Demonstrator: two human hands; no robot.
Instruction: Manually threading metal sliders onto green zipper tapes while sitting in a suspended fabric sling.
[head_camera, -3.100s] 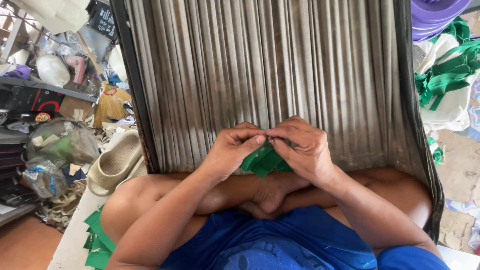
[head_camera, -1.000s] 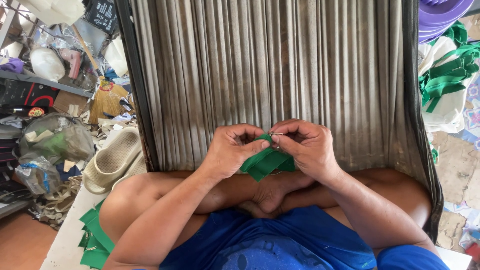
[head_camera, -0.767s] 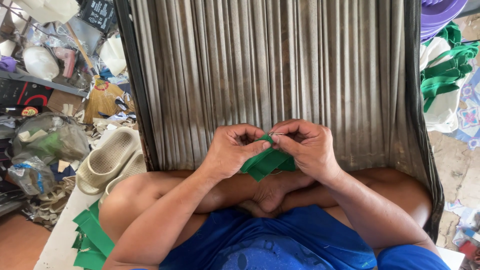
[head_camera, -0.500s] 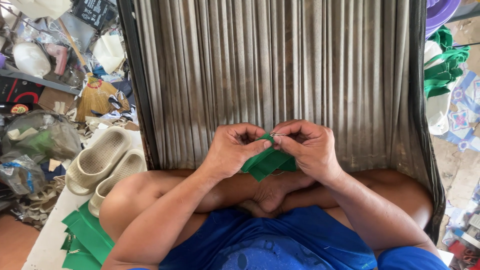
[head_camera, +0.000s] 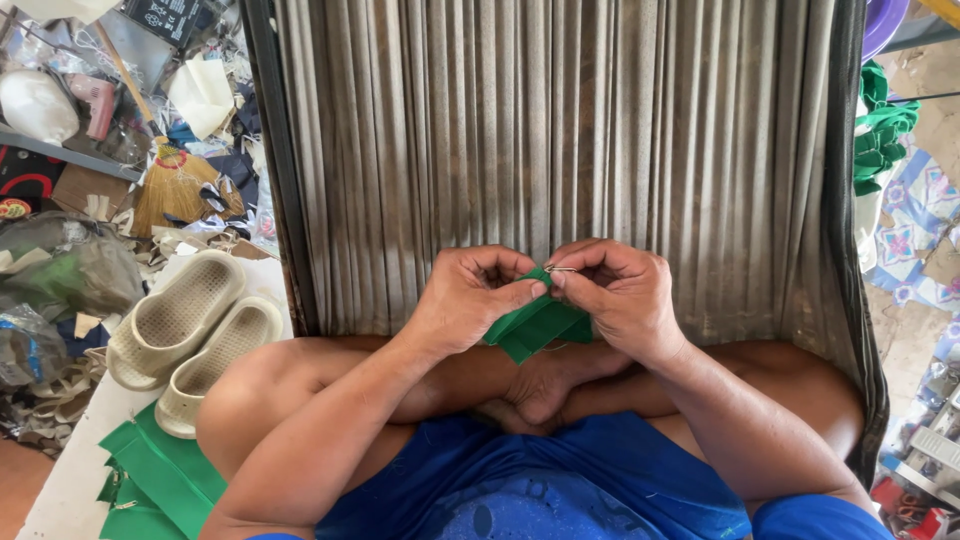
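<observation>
Hands (head_camera: 550, 295) unmoved on green cloth (head_camera: 535, 325); sandals (head_camera: 195, 335) now nearer.

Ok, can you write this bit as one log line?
left hand: pinching green cloth | right hand: pinching cloth, thin needle | sandals: beside knee

Needle (head_camera: 561, 269) too small to tell — folded green cloth (head_camera: 535, 325) half behind both hands.

We sit cross-legged on a striped grey mat (head_camera: 560, 130), our left hand (head_camera: 465, 305) and right hand (head_camera: 620, 295) together pinching a folded green cloth (head_camera: 535, 325), with a thin needle (head_camera: 560, 269) at our right fingertips. Beige sandals (head_camera: 190, 335) lie to our left, just above a stack of green pieces (head_camera: 150, 480).
</observation>
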